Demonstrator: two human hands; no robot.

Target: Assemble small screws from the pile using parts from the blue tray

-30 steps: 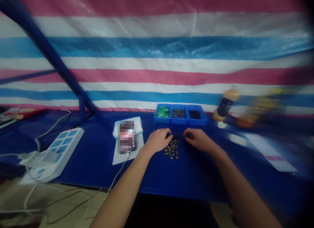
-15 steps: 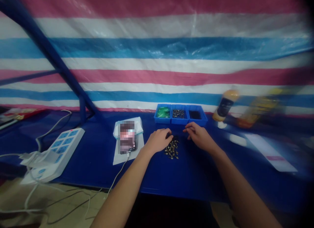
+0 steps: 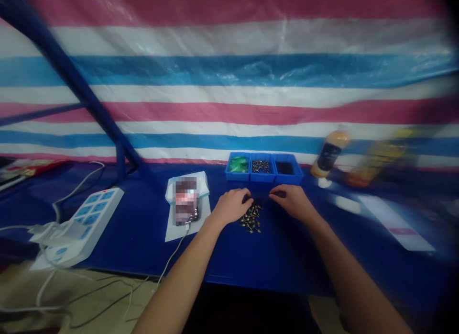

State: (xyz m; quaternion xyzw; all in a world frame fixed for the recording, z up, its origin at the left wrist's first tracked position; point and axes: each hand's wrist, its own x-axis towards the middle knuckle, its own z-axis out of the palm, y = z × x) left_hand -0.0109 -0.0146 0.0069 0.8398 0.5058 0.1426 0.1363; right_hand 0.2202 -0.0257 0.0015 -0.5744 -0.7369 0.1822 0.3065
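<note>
A makeshift workshop corner
Striped plastic sheeting point(image 3: 229, 72) backs a blue tabletop point(image 3: 272, 262) where three blue parts bins point(image 3: 263, 178), a heap of small metallic pieces point(image 3: 251, 220) and a multi-socket power strip point(image 3: 93, 231) sit.

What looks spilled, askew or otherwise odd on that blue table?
Nothing looks plainly damaged. A loose pile of small metal parts lies directly on the tabletop beside the left hand, outside the blue bins; that may be deliberate. White cables hang untidily off the edge near the power strip.
</note>
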